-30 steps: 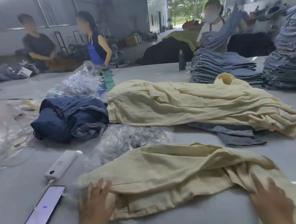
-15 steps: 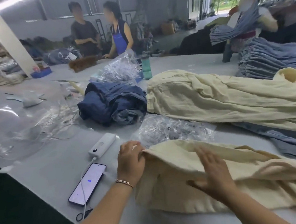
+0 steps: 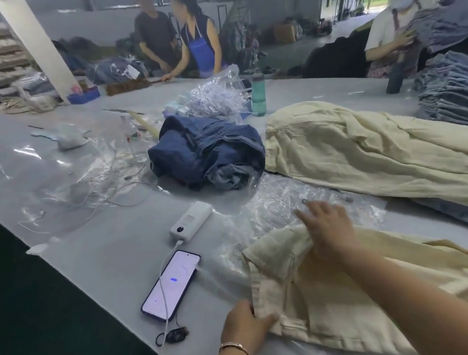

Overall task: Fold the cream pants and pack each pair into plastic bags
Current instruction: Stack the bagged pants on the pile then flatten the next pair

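A pair of cream pants (image 3: 355, 303) lies flat on the grey table (image 3: 113, 248) in front of me, its waistband end pointing left. My left hand (image 3: 245, 323) pinches the near left corner of the waistband between thumb and fingers. At the far left corner of the same pair, my right hand (image 3: 327, 228) rests with its fingers spread, the fingertips reaching onto a heap of clear plastic bags (image 3: 278, 201). Behind the bags lies a long pile of more cream pants (image 3: 368, 151).
A phone (image 3: 172, 285) on a cable and a white power bank (image 3: 191, 222) lie left of the pants near the table edge. A crumpled navy garment (image 3: 207, 154), a green bottle (image 3: 258, 95), stacked jeans (image 3: 455, 99) and loose plastic (image 3: 62, 178) occupy the table; people stand behind it.
My left hand slid from the far waistband corner down to the near corner. My right hand moved from the middle of the pants up to the far corner. The view swung left.
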The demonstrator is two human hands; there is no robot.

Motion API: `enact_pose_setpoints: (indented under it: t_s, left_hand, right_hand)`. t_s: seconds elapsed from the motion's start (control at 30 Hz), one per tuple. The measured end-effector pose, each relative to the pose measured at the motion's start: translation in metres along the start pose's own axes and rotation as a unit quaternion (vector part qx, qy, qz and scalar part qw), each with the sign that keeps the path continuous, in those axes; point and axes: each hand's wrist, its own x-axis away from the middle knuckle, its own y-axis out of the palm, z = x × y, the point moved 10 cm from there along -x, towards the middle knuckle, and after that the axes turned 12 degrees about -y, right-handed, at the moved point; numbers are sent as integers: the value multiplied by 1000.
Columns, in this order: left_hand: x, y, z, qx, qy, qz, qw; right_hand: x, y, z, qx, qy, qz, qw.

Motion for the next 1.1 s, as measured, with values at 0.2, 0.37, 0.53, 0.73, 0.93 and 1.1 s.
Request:
enact_pose_setpoints:
  t_s: [0.2,0.37,0.53,0.73,0.93,1.1]
  left_hand:
    - [1,-14,21,278,2,-135,951]
    - [-11,-43,9,560,-83,-170,807]
    - [-16,-34,-8,564,-100,-168,802]
    - [-15,-13,-29,588,-129,-158,782]
    - [-18,-17,-41,612,-136,-129,768]
    - [-9,-14,-30,622,-131,-180,751]
  right_hand:
    - [6,10,-24,-157,58,108,980]
    - [22,-27,93,-431,284,307,800]
    - [12,-67,42,-314,136,296,892]
    - [17,0,-111,-117,-224,118,960]
    - [34,20,-121,-146,-203,139,958]
    - [50,23,-137,-94,-215,149,961]
